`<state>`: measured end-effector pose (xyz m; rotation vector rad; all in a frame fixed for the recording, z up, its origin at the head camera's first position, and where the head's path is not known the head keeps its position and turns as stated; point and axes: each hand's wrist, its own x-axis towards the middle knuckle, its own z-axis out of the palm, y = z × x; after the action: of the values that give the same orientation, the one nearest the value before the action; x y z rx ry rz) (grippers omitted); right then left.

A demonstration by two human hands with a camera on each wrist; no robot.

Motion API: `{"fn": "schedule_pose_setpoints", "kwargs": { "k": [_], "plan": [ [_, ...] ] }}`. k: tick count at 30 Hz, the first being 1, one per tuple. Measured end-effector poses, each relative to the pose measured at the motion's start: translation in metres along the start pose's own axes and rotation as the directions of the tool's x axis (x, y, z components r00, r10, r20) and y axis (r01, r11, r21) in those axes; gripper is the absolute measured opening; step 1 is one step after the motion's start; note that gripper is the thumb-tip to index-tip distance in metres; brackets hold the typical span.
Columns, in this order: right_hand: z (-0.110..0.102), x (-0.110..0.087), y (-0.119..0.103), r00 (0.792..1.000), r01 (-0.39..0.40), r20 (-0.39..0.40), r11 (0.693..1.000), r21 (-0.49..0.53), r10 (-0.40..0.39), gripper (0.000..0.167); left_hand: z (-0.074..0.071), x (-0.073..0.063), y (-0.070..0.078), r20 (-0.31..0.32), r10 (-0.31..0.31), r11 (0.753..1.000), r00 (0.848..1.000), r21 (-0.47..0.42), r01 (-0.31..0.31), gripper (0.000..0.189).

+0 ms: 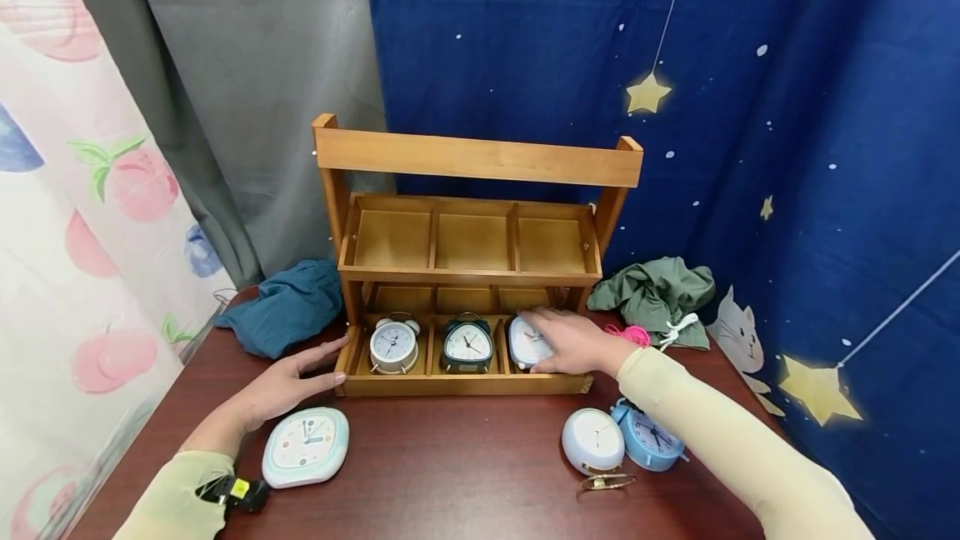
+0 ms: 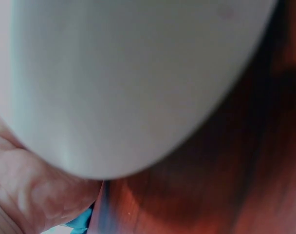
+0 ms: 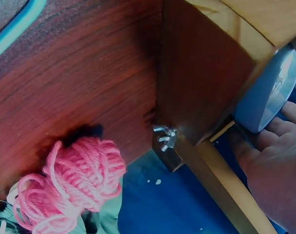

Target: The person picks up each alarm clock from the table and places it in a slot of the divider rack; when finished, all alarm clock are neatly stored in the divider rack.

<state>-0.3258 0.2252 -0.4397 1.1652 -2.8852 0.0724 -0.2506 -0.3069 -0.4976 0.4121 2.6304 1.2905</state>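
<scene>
In the head view my right hand (image 1: 573,342) grips a small light-blue clock (image 1: 527,343) in the lower right compartment of a wooden rack (image 1: 457,387). The right wrist view shows the fingers against that clock's rim (image 3: 257,109). My left hand (image 1: 288,386) touches the rack's lower left end with its fingers extended, holding nothing. A white twin-bell clock (image 1: 393,346) stands in the lower left compartment. The dark green clock (image 1: 467,343) occupies the middle one. Beside my left wrist lies a pale mint clock (image 1: 306,447), which fills much of the left wrist view.
On the table (image 1: 450,473) at front right are a round white-blue clock (image 1: 592,440) and a blue twin-bell clock (image 1: 651,437). Teal cloth (image 1: 285,309) lies left of the rack. Green cloth (image 1: 652,294) and pink yarn (image 3: 80,180) lie to its right. Curtains (image 1: 525,40) hang behind.
</scene>
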Motion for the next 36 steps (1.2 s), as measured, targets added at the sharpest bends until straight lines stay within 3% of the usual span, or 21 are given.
{"fn": "schedule_pose_setpoints", "kwargs": {
  "k": [13, 20, 28, 36],
  "plan": [
    [0.009, 0.0, 0.004, 0.996, 0.068, -0.05, 0.997, -0.028, -0.069, 0.09, -0.002, 0.0, 0.0, -0.008, -0.018, 1.0, 1.0, 0.022, 0.018, 0.085],
    [0.0, -0.008, -0.001, 0.999, 0.01, -0.032, 0.999, 0.038, -0.009, 0.095, -0.001, 0.0, 0.0, -0.006, -0.012, 1.0, 1.0, 0.019, 0.012, 0.084],
    [-0.024, -0.045, -0.016, 0.996, -0.016, -0.084, 0.985, 0.171, 0.031, 0.09, -0.001, 0.001, -0.001, 0.001, -0.012, 1.0, 1.0, 0.006, 0.012, 0.083],
    [-0.031, -0.097, -0.032, 0.994, 0.043, -0.112, 0.974, 0.222, -0.018, 0.091, -0.002, 0.001, 0.001, 0.01, -0.014, 1.0, 1.0, 0.011, 0.014, 0.082]
  ]
}}
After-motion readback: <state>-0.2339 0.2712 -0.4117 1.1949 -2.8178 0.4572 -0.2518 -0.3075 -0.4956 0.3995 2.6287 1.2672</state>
